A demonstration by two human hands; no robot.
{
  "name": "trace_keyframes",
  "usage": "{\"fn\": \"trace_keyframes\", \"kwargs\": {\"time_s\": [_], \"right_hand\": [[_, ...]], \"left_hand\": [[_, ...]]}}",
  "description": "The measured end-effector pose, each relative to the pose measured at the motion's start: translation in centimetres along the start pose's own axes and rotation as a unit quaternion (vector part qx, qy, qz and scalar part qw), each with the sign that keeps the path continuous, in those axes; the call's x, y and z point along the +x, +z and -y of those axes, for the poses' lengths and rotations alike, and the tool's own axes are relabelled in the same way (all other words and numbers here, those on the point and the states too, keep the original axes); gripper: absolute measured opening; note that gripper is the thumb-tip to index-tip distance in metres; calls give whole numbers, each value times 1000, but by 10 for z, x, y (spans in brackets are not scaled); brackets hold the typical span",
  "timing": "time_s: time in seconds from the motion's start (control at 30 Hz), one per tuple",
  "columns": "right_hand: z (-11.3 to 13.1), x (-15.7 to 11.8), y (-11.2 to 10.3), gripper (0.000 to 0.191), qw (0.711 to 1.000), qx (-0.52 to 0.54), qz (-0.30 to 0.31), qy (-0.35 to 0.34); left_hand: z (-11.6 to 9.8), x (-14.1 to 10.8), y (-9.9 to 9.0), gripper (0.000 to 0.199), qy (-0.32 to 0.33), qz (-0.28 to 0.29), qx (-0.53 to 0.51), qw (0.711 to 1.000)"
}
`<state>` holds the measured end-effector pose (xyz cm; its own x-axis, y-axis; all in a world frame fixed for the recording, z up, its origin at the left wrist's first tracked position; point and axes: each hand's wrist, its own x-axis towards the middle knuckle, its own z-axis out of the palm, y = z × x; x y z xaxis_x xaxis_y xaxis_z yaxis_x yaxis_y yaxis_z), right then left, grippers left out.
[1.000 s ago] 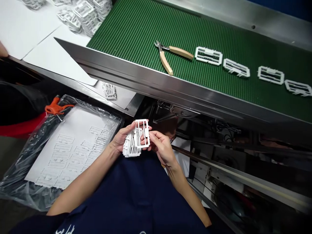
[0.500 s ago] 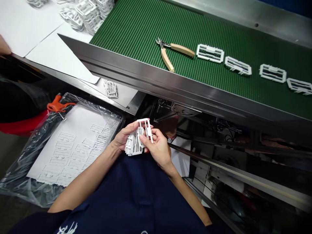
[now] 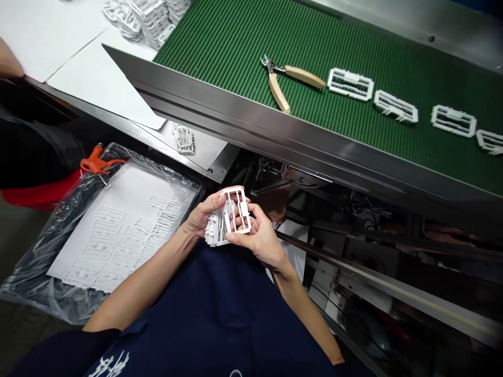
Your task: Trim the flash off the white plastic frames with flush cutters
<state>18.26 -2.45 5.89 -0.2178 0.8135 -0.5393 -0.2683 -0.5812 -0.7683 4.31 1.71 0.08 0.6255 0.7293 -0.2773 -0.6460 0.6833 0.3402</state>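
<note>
My left hand [image 3: 201, 215] is closed round a bundle of white plastic frames [image 3: 216, 229], its thumb on top near the upper edge. My right hand [image 3: 261, 238] pinches the lower right corner of one white frame [image 3: 244, 209], which overlaps the right side of the bundle. The openings of that frame show some fingers behind it. Both hands are close together in front of the dark blue shirt [image 3: 220, 303].
Cutting pliers [image 3: 279, 86] and several white frames [image 3: 351, 85] lie on the green belt [image 3: 236, 42] beyond a metal rail. Stacked frames [image 3: 151, 23] stand at upper left. A plastic-lined box [image 3: 58, 298] holds flat frames and an orange air gun [image 3: 95, 162]. Another person's arm [image 3: 8, 62] shows at left.
The single frame has turned to face the camera more fully, and my right hand's thumb has moved down to its lower corner. The view has shifted slightly, moving the belt items right.
</note>
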Motion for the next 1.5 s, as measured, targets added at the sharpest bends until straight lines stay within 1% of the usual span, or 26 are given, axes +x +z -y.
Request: {"fn": "trace_keyframes", "kwargs": {"time_s": [0.1,0.17,0.2,0.23,0.3,0.33,0.4,0.5,0.6,0.7,0.83,1.03,1.2,1.3,1.4,1.5], "right_hand": [[-1,-1,-4,49,1000,-6,17,-10],[-2,-1,-5,40,999,-25,2,-33],[-2,-2,-6,37,998,-41,-17,-49],[-2,-2,-6,35,995,-61,-39,-65],[-2,-2,-5,34,988,-102,-82,-87],[-3,-2,-5,34,984,-118,-99,-93],[-4,-2,-3,34,977,-144,-123,-102],[-7,-3,-1,34,966,-180,-145,-114],[-8,-4,2,33,958,-203,-154,-128],[-8,-4,5,32,962,-188,-152,-129],[-7,-4,8,32,969,-151,-153,-120],[-6,-5,9,33,969,-149,-156,-120],[-7,-5,9,33,970,-151,-152,-118],[-8,-6,10,33,969,-153,-152,-118],[-10,-6,10,33,968,-162,-151,-119],[-12,-7,11,34,962,-187,-157,-121]], "left_hand": [[-4,-1,1,44,2,-17,18,1000],[-8,-5,3,39,-2,-48,69,996],[-9,-9,4,34,4,-70,116,991],[-10,-13,6,27,17,-93,178,980],[-11,-23,10,22,55,-127,318,938],[-11,-27,12,23,73,-133,380,913],[-9,-34,17,24,102,-131,463,871],[-3,-37,23,20,142,-142,513,835],[5,-34,27,16,159,-175,529,815],[9,-32,29,15,183,-183,532,806],[9,-33,28,15,216,-178,516,809],[4,-36,24,18,216,-132,531,808],[4,-39,22,17,216,-122,533,809],[4,-39,22,18,211,-124,529,813],[5,-40,22,19,204,-138,524,815],[6,-41,23,17,211,-157,538,801]]}}
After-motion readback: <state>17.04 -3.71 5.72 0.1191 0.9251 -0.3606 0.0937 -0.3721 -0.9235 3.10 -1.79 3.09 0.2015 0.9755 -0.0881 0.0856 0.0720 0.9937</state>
